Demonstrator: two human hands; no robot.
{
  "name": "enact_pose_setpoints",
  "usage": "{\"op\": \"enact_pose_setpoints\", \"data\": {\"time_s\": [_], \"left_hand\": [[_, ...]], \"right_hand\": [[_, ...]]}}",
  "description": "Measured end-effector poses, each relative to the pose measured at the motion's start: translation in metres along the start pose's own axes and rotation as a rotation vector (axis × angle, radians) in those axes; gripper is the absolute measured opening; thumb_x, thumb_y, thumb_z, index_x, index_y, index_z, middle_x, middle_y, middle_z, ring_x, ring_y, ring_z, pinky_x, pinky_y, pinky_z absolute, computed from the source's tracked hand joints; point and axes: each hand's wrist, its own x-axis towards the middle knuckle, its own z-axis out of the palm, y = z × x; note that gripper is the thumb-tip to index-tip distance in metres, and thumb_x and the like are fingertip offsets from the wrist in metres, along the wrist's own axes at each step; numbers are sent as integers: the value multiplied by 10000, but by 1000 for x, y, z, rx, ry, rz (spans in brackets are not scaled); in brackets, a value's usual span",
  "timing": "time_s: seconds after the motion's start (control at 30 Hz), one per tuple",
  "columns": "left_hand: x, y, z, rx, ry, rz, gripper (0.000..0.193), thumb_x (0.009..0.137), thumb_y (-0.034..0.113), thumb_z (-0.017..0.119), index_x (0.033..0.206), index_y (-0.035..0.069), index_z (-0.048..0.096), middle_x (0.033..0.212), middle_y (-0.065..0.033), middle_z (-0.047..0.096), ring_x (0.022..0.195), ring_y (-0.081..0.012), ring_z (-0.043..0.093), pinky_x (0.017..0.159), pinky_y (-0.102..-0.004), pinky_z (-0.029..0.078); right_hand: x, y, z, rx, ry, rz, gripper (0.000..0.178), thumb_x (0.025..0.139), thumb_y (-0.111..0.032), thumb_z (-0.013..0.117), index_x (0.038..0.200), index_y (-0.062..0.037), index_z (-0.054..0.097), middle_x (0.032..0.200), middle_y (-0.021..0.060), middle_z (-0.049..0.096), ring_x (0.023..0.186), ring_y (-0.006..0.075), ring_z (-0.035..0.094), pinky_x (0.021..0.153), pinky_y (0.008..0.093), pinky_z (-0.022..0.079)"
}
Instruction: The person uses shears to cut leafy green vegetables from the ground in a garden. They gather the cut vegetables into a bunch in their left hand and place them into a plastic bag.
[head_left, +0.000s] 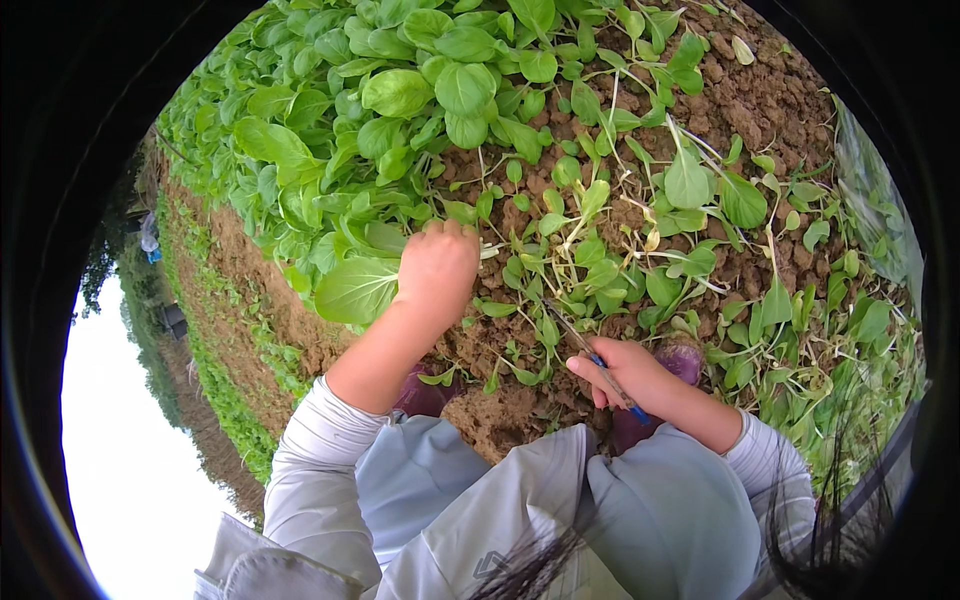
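My left hand [440, 262] is closed around a leafy green plant [357, 290]. Its broad leaf spreads out to the left of the wrist, and a pale stem end pokes out on the right of the fist. In my right hand [632, 374] is a small knife [566, 322] with a thin, dark blade and some blue at the handle. The blade points up and left, close over loose leaves and brown soil. My fingers hide part of the handle.
A dense bed of leafy greens [380, 110] grows at the upper left. Cut leaves and yellowed stems [690, 185] lie scattered over the soil [770, 90] on the right. Clear plastic sheeting [880, 200] runs along the right edge. Purple boots [682, 360] stand beneath me.
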Motion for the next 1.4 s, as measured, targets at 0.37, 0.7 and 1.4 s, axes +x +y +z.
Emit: {"op": "enact_pose_setpoints", "data": {"time_s": [0.37, 0.7, 1.4], "left_hand": [[68, -56, 59, 107, -97, -158, 133, 730, 99, 561, 854, 87, 607, 832, -74, 641, 823, -222, 599, 665, -332, 475], [57, -66, 43, -39, -185, -361, 133, 713, 59, 555, 805, 76, 649, 821, -106, 643, 773, -253, 616, 671, -356, 492], [-33, 2, -13, -1748, -260, -394, 110, 732, 69, 675, 786, 17, 594, 708, -17, 605, 635, -78, 545, 597, -222, 440]], "right_hand": [[-3, 0, -2, -121, 10, -46, 392, 858, -398, 506, 781, -13, 503, 516, 64, 531, 456, 143, 536, 460, 280, 422], [1, 12, 1, -128, 17, -114, 400, 850, -409, 511, 782, -15, 497, 509, 71, 532, 444, 158, 537, 456, 287, 423], [3, -7, 3, -66, -54, -146, 452, 838, -470, 498, 893, -22, 526, 581, 69, 560, 512, 143, 559, 499, 270, 438]]}}
